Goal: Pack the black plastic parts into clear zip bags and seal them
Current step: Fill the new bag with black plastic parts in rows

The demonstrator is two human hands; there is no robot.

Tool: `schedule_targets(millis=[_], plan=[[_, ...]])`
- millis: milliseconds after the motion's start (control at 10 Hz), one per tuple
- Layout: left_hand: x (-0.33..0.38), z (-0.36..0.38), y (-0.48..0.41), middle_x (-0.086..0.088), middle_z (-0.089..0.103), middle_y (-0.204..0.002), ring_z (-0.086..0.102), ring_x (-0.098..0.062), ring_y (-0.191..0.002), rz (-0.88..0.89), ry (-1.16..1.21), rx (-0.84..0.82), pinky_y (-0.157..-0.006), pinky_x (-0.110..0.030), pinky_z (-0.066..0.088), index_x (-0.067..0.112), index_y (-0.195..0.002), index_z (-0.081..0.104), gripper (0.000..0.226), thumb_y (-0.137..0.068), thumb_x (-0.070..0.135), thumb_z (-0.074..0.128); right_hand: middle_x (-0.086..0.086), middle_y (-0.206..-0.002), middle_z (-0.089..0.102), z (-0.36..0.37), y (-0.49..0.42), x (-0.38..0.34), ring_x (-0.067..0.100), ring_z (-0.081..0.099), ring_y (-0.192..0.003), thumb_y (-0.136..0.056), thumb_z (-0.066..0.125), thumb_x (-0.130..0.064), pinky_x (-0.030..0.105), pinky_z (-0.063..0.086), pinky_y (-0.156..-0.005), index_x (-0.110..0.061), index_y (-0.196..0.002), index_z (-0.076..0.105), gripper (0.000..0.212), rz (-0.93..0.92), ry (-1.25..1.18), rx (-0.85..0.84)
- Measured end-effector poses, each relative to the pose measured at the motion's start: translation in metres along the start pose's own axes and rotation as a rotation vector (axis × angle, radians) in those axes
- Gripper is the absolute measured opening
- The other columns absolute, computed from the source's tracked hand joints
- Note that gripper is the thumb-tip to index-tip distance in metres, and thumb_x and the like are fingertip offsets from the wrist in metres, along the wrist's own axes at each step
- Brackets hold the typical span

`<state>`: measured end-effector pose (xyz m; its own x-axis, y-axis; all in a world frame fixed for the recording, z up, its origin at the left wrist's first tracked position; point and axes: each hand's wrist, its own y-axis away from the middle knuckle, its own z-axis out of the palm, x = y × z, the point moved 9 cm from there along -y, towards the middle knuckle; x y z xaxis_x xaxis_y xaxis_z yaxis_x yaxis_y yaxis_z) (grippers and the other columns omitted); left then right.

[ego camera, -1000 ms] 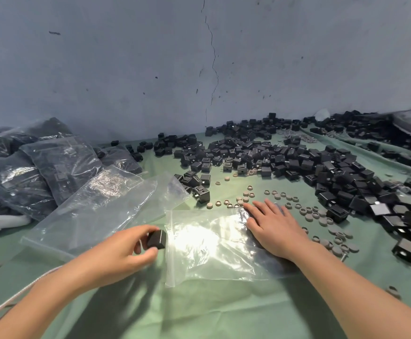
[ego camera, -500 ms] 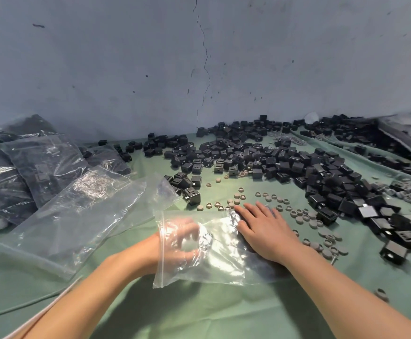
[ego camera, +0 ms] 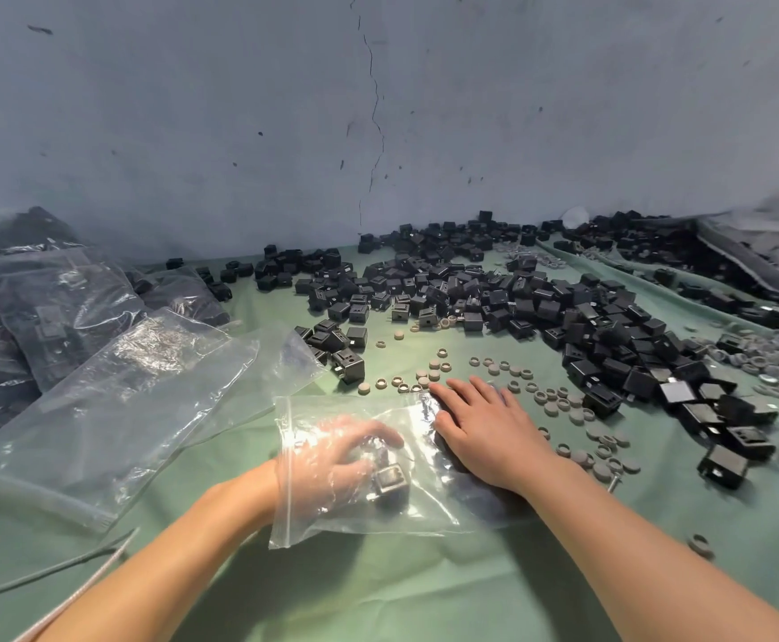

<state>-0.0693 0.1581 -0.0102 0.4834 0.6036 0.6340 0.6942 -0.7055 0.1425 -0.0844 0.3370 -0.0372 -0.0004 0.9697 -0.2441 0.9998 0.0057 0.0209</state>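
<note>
A green cloth (ego camera: 424, 586) covers the table, which runs back to a grey-blue wall (ego camera: 239, 132) with a thin crack down it. Near the front, in the middle, a clear zip bag (ego camera: 433, 507) lies flat on the cloth with its mouth to the left. The left hand (ego camera: 332, 461) is inside it up to the wrist, and its loosely curved, spread fingers show through the film. One black part (ego camera: 389, 481) sits in the bag on the thumb side of that hand. I cannot tell whether the fingers grip it or only lie against it (the plastic glares just there). The right hand (ego camera: 489, 428) rests palm down on the right end of the bag. Its fingers are straight, pressing the film to the cloth and holding nothing.

Just beyond the right fingertips lie scattered small round caps (ego camera: 494, 367), beige-grey, some of them ring-shaped. Behind them and off to the right, a heap of black parts (ego camera: 540, 308) spreads back to the wall. To the left of the bag lies an overlapping stack of empty clear bags (ego camera: 123, 396), one corner close to the bag's mouth. Further left, filled bags (ego camera: 54, 308) of dark parts are piled up. A white cord (ego camera: 77, 590) crosses the near left corner beside the left forearm.
</note>
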Motion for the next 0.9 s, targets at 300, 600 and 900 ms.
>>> schedule_targets(millis=[300, 600, 900], plan=[[0.026, 0.000, -0.015, 0.001, 0.070, -0.113, 0.062, -0.007, -0.102, 0.122, -0.091, 0.007, -0.088, -0.007, 0.040, 0.010, -0.113, 0.071, 0.024, -0.097, 0.025, 0.063, -0.009, -0.167, 0.014, -0.001, 0.001, -0.001, 0.016, 0.003, -0.154, -0.104, 0.016, -0.048, 0.046, 0.000, -0.125, -0.042, -0.158, 0.008, 0.055, -0.009, 0.002, -0.006], [0.010, -0.001, -0.007, 0.013, 0.069, -0.110, 0.063, -0.003, -0.103, 0.089, -0.119, -0.109, -0.094, -0.025, 0.049, 0.034, -0.118, 0.068, 0.027, -0.093, 0.024, 0.064, -0.008, -0.167, 0.015, 0.000, -0.001, 0.000, 0.017, 0.003, -0.154, -0.103, 0.016, -0.049, 0.048, 0.001, -0.125, -0.042, -0.158, 0.009, 0.055, -0.013, -0.002, 0.005], [0.031, 0.008, -0.015, 0.025, 0.049, -0.123, 0.048, 0.018, -0.093, 0.128, -0.154, -0.089, -0.080, 0.008, 0.030, 0.044, -0.133, 0.041, 0.055, -0.086, 0.045, 0.070, -0.007, -0.166, 0.017, 0.001, -0.002, 0.000, 0.017, 0.004, -0.154, -0.103, 0.016, -0.049, 0.048, 0.001, -0.124, -0.043, -0.157, 0.011, 0.055, -0.014, -0.002, 0.011]])
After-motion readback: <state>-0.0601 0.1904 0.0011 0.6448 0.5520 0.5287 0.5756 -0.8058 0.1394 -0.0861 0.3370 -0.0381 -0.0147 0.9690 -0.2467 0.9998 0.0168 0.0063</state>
